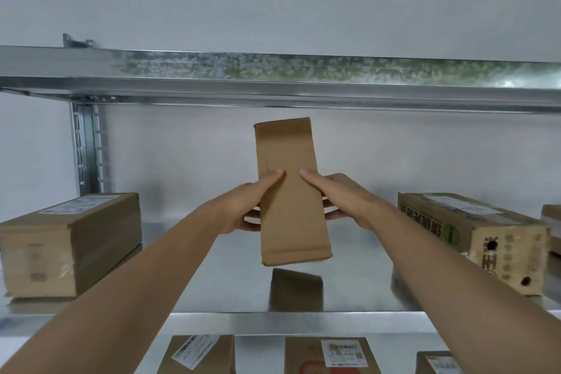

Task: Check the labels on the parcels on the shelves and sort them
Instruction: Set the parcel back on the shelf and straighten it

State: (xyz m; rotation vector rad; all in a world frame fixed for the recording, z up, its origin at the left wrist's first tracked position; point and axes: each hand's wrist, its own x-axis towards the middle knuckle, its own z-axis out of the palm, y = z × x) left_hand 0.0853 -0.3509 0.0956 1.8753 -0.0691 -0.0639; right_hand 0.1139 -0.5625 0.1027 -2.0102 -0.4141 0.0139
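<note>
While lifted clear of the shelf (pixel 212 240) and tilted up on end toward the camera, the narrow brown parcel (pixel 291 191) shows only a plain cardboard face — no label on the side in view, so probably being turned over to find one. Held from both sides: left hand (pixel 249 206) with thumb laid across the front and fingers curled round behind the left edge, right hand (pixel 340 200) mirrored on the right edge, thumb tips nearly meeting at the middle of the face. Gripped low of centre, which leaves the upper half free to pivot and keeps whichever face comes round unobscured. Directly below, a dim reflection of the parcel on the shiny metal shelf surface, confirming a gap between the two. To the left, resting flat on the same shelf, a long parcel (pixel 69 240) with a white label facing up; to the right, a printed parcel (pixel 473 237) likewise label-up — laid so for reading without handling, by the look of it. Further down, on the lower shelf (pixel 267 323), three more parcels with labels upward: one (pixel 200 354) at left, one (pixel 331 354) in the middle, one (pixel 437 363) partly hidden by the right forearm. Above, the galvanised beam (pixel 303 82) of the next shelf, against a pale wall.
</note>
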